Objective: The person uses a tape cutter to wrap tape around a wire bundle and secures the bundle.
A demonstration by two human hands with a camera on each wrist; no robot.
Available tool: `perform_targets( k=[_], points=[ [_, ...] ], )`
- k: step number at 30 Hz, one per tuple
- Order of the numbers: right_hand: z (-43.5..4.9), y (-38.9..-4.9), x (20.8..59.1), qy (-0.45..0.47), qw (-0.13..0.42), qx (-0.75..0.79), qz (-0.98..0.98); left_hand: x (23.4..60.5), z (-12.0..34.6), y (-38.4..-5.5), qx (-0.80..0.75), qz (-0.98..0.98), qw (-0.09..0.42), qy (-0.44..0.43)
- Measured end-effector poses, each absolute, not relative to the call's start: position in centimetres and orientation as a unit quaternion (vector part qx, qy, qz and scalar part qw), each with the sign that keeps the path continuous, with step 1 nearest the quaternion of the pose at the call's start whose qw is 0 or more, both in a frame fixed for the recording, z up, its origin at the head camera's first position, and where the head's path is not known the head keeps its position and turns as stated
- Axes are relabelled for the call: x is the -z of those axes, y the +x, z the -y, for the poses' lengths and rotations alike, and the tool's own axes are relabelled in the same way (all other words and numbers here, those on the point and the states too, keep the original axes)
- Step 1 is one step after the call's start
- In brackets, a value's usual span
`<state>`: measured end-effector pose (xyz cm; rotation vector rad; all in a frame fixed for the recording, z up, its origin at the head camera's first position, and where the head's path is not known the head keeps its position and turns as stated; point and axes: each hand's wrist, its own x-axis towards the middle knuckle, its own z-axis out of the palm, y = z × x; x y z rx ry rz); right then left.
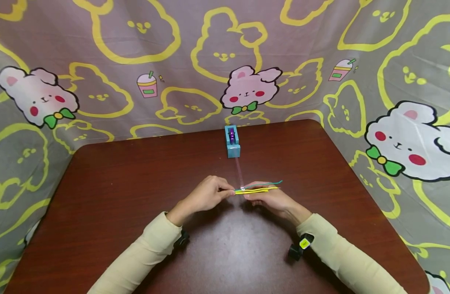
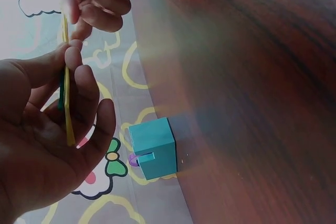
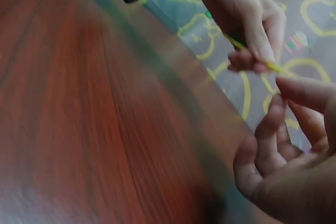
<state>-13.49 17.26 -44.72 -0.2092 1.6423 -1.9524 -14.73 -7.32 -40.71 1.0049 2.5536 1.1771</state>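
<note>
My left hand (image 1: 206, 194) pinches a bundle of thin yellow strands (image 1: 257, 191) and a green strand (image 1: 276, 182) between thumb and fingers. The strands run across to my right hand (image 1: 272, 200), whose thumb and forefinger close on the bundle near a strip of clear tape (image 1: 239, 171). This strip stretches from a blue tape dispenser (image 1: 233, 150) to the bundle. In the left wrist view, the strands' lower ends lie along the left palm. Blur hides the exact contact of the right fingertips (image 3: 281, 90) in the right wrist view.
The dispenser holds a purple roll (image 1: 231, 135) and stands near the back edge of a dark brown wooden table (image 1: 118, 204). A patterned curtain (image 1: 195, 53) surrounds the table behind and at the sides. Black wrist cameras (image 1: 295, 252) hang under both sleeves.
</note>
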Motion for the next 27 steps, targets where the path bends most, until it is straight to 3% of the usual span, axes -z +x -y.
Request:
perform_targets(
  k=[7, 16, 20, 27],
  points=[
    [-19.4, -16.4, 45.6, -0.1, 0.428, 0.747, -0.499, 40.5, 7.4, -14.7, -0.385, -0.859, 0.068, 0.331],
    [-19.5, -19.8, 45.8, -0.135, 0.593, 0.658, -0.443, 40.6, 7.3, -14.7, -0.367, -0.869, 0.058, 0.327],
    [-19.4, -20.3, 45.8, -0.195, 0.622, 0.629, -0.424, 40.6, 7.3, -14.7, -0.359, -0.871, 0.052, 0.332],
    [-19.4, -20.7, 46.0, -0.243, 0.616, 0.625, -0.412, 40.6, 7.4, -14.6, -0.333, -0.881, 0.036, 0.335]
  ],
)
